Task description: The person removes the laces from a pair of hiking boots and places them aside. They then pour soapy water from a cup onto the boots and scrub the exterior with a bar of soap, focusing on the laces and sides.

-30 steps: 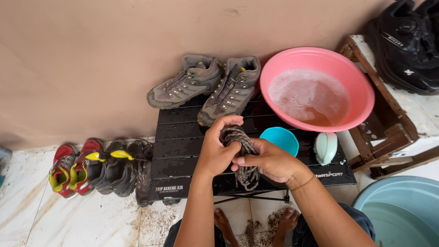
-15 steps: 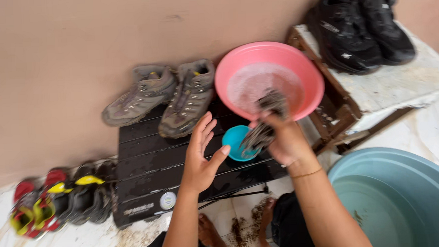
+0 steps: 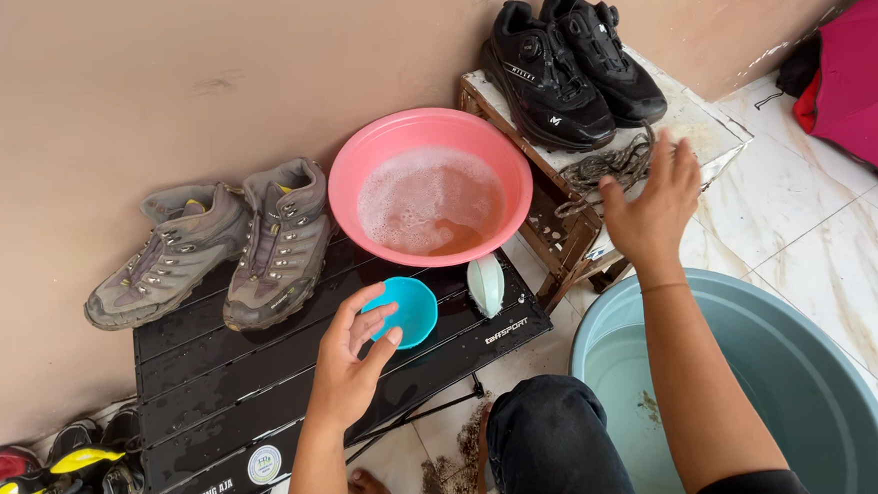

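My right hand [image 3: 655, 206] hovers open over a bundle of muddy grey laces [image 3: 610, 167], which lies on a white-topped wooden stand [image 3: 705, 128] in front of a pair of black shoes [image 3: 569, 58]. My left hand [image 3: 350, 360] is open above the black slatted folding table [image 3: 216, 389], fingertips at the rim of a small blue bowl [image 3: 405, 310]. Behind the bowl stands a pink basin [image 3: 429, 185] of soapy brownish water. A pale green brush [image 3: 485, 284] lies beside the bowl.
A pair of dirty grey hiking boots [image 3: 221, 246] sits on the table's left half. A large grey-blue tub [image 3: 747, 391] with some water stands at lower right. More shoes [image 3: 51, 483] lie on the floor at far left. A magenta umbrella [image 3: 856, 75] is at right.
My right hand carried the laces from the table to the white-topped stand and let go of them. My left hand released the laces and dropped toward the blue bowl. The view swung right.
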